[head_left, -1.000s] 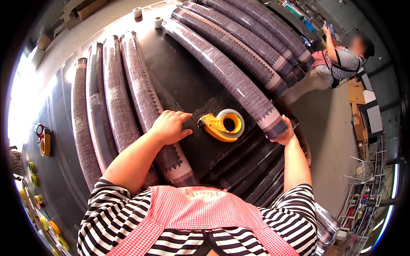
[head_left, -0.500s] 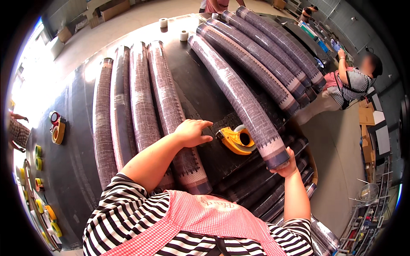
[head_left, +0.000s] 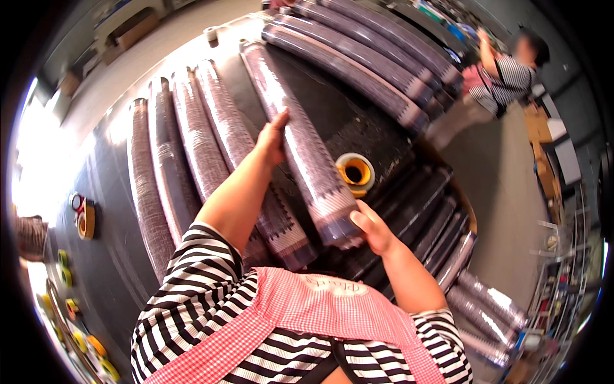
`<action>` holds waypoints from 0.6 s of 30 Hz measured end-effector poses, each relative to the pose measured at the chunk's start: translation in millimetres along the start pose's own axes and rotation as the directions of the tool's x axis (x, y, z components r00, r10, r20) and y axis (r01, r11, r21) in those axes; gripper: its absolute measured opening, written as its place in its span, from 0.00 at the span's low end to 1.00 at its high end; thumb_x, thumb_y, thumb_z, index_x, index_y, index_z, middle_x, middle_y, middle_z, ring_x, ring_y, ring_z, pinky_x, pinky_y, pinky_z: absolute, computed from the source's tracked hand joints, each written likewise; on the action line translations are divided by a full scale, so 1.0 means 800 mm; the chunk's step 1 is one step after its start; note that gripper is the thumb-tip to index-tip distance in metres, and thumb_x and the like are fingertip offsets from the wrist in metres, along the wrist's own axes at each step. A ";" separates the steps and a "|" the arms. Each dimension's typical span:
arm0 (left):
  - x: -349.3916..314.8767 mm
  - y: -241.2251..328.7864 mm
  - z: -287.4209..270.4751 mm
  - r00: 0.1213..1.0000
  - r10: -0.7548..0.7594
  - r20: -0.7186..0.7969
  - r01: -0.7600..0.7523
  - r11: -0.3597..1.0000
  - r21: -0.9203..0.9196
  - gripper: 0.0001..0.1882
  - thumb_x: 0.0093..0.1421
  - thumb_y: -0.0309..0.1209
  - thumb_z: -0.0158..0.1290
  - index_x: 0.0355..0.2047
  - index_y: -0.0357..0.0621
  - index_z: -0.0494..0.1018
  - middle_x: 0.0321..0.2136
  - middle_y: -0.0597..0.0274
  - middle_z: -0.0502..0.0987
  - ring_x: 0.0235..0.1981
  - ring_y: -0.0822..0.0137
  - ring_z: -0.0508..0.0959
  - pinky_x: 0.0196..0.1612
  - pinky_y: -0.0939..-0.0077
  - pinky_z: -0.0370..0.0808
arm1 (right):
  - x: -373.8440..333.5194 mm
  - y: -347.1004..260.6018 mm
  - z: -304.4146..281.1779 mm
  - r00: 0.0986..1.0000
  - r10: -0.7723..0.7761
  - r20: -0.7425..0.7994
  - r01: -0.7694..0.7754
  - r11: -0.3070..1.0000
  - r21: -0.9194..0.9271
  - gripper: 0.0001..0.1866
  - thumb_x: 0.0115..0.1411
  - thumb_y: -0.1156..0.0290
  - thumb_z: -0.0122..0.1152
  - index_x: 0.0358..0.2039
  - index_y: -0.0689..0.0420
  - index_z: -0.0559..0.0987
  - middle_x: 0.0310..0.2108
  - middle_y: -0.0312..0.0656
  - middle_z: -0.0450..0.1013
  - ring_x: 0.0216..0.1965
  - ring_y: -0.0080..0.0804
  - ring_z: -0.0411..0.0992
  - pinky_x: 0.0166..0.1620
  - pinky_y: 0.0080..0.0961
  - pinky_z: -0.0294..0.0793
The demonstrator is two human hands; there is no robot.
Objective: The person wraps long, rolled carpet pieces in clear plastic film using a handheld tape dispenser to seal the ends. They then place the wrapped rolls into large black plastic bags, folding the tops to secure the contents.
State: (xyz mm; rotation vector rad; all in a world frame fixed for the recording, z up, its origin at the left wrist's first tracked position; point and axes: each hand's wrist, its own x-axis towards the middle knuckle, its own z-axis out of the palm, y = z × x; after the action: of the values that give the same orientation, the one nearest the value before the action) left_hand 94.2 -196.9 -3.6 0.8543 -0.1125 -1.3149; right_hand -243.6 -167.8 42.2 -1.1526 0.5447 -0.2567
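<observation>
Roll (head_left: 291, 128) slanting down the desk (head_left: 115, 192), both my hands at it

The roll runs from near the desk's far edge toward me at the near edge, patterned and shiny in clear film, its dark-banded end closest to my apron (head_left: 332, 307). My left grip (head_left: 272, 137) is released, fingers held out along the roll's left side, about midway down. My right grip (head_left: 374, 230) is at the near end, thumb against its right side; the other fingers are partly hidden, so I cannot tell whether they are clenched on it.

Just right of the roll sits a yellow dispenser (head_left: 366, 171). Four more rolls (head_left: 201, 141) lie side by side to its left, and another group (head_left: 345, 73) lies toward the desk's far right corner. Dark rolls (head_left: 416, 221) fill the space by the near right corner. A second dispenser (head_left: 84, 221) lies near the left edge.
</observation>
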 end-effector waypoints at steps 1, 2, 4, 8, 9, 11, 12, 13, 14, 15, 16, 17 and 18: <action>-0.004 0.001 -0.008 0.999 0.031 0.019 -0.031 1.000 -0.005 0.27 0.60 0.46 0.62 0.50 0.40 0.69 0.41 0.52 0.80 0.40 0.55 0.82 0.43 0.45 0.80 | 0.005 0.009 -0.002 0.997 0.041 0.065 -0.044 0.998 0.040 0.32 0.62 0.50 0.59 0.57 0.63 0.69 0.46 0.40 0.74 0.42 0.22 0.73 0.43 0.19 0.73; -0.008 -0.006 -0.011 0.996 0.080 0.028 -0.080 0.997 -0.023 0.26 0.59 0.43 0.62 0.50 0.40 0.69 0.39 0.53 0.80 0.37 0.57 0.82 0.41 0.47 0.81 | -0.006 0.021 0.001 1.000 -0.004 -0.014 0.005 0.997 0.081 0.33 0.62 0.51 0.59 0.57 0.63 0.68 0.47 0.40 0.74 0.43 0.23 0.72 0.46 0.20 0.72; -0.039 0.001 -0.002 0.978 0.207 -0.008 -0.208 0.977 -0.042 0.26 0.59 0.36 0.63 0.53 0.42 0.65 0.38 0.54 0.79 0.36 0.56 0.82 0.38 0.52 0.83 | -0.010 0.027 0.021 0.988 -0.077 -0.136 0.097 0.984 0.147 0.33 0.61 0.51 0.60 0.58 0.62 0.68 0.48 0.39 0.73 0.46 0.24 0.72 0.51 0.23 0.71; -0.126 -0.020 0.060 0.924 0.372 0.093 -0.381 0.916 0.123 0.42 0.56 0.38 0.66 0.63 0.53 0.52 0.49 0.56 0.72 0.46 0.59 0.77 0.43 0.54 0.80 | -0.055 0.084 -0.031 0.983 -0.106 -0.148 0.137 0.966 0.220 0.42 0.56 0.53 0.64 0.65 0.61 0.62 0.55 0.42 0.70 0.55 0.33 0.70 0.57 0.32 0.70; -0.132 -0.034 0.064 0.895 0.412 0.170 -0.436 0.887 0.149 0.45 0.55 0.39 0.67 0.65 0.54 0.50 0.52 0.57 0.71 0.49 0.60 0.76 0.45 0.55 0.79 | -0.071 0.101 -0.048 0.971 -0.142 -0.190 0.191 0.943 0.272 0.45 0.53 0.52 0.67 0.66 0.60 0.61 0.58 0.45 0.68 0.58 0.36 0.69 0.59 0.34 0.68; -0.142 -0.050 0.083 0.853 0.292 0.433 -0.299 0.953 -0.054 0.51 0.52 0.39 0.69 0.67 0.54 0.47 0.55 0.60 0.70 0.53 0.63 0.74 0.48 0.59 0.77 | -0.137 0.207 -0.149 0.912 -0.086 -0.402 0.284 0.839 0.465 0.45 0.52 0.51 0.66 0.65 0.60 0.63 0.61 0.49 0.67 0.63 0.44 0.66 0.64 0.41 0.65; -0.154 -0.029 0.087 0.815 0.378 0.440 -0.357 0.925 -0.134 0.50 0.51 0.39 0.70 0.67 0.52 0.49 0.55 0.60 0.71 0.53 0.64 0.74 0.49 0.60 0.77 | -0.143 0.191 -0.136 0.862 -0.035 -0.505 0.323 0.807 0.495 0.33 0.58 0.49 0.60 0.57 0.58 0.73 0.56 0.43 0.73 0.59 0.43 0.70 0.63 0.47 0.66; -0.172 -0.009 0.111 0.764 0.439 0.473 -0.378 0.898 -0.223 0.49 0.51 0.40 0.71 0.66 0.50 0.52 0.56 0.60 0.71 0.53 0.65 0.74 0.49 0.62 0.76 | -0.166 0.199 -0.145 0.777 -0.060 -0.627 0.446 0.755 0.480 0.27 0.61 0.50 0.55 0.54 0.56 0.75 0.53 0.41 0.75 0.56 0.42 0.72 0.62 0.48 0.66; -0.181 0.003 0.129 0.714 0.486 0.504 -0.372 0.873 -0.315 0.48 0.50 0.40 0.71 0.65 0.48 0.55 0.56 0.61 0.71 0.53 0.66 0.74 0.50 0.63 0.76 | -0.198 0.224 -0.177 0.729 -0.074 -0.680 0.510 0.721 0.468 0.24 0.62 0.51 0.54 0.52 0.55 0.77 0.51 0.40 0.77 0.55 0.41 0.73 0.62 0.48 0.66; -0.174 0.012 0.120 0.579 0.372 0.726 -0.467 0.881 -0.079 0.44 0.47 0.40 0.73 0.60 0.42 0.62 0.55 0.60 0.72 0.55 0.65 0.73 0.54 0.64 0.74 | -0.231 0.249 -0.216 0.675 -0.081 -0.734 0.572 0.686 0.450 0.22 0.63 0.52 0.53 0.49 0.53 0.78 0.48 0.40 0.78 0.54 0.40 0.73 0.61 0.48 0.65; -0.196 0.006 0.134 0.596 0.249 0.764 -0.435 0.899 0.046 0.43 0.47 0.38 0.74 0.59 0.40 0.64 0.53 0.59 0.73 0.56 0.63 0.73 0.57 0.63 0.72 | -0.257 0.262 -0.238 0.592 -0.011 -0.806 0.559 0.726 0.400 0.19 0.63 0.53 0.53 0.46 0.52 0.79 0.45 0.39 0.79 0.52 0.39 0.74 0.60 0.45 0.68; -0.225 -0.006 0.147 0.603 0.115 0.789 -0.401 0.899 0.175 0.42 0.46 0.37 0.74 0.58 0.39 0.66 0.52 0.57 0.74 0.56 0.61 0.73 0.60 0.63 0.69 | -0.280 0.273 -0.256 0.488 0.051 -0.871 0.547 0.760 0.351 0.17 0.63 0.53 0.53 0.42 0.51 0.80 0.42 0.38 0.80 0.50 0.37 0.76 0.58 0.41 0.70; -0.242 -0.033 0.154 0.550 0.201 0.811 -0.522 0.841 0.146 0.35 0.48 0.39 0.73 0.53 0.40 0.72 0.50 0.57 0.77 0.53 0.61 0.75 0.58 0.62 0.71 | -0.301 0.285 -0.272 0.366 0.032 -0.930 0.589 0.766 0.259 0.16 0.63 0.54 0.53 0.39 0.51 0.80 0.39 0.36 0.80 0.45 0.35 0.78 0.53 0.32 0.74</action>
State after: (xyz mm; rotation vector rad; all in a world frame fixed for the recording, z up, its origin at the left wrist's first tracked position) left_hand -49.0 -87.3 140.9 0.4600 -1.2246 -1.1744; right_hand -581.3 -139.1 -164.6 -0.3804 1.1275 -1.3724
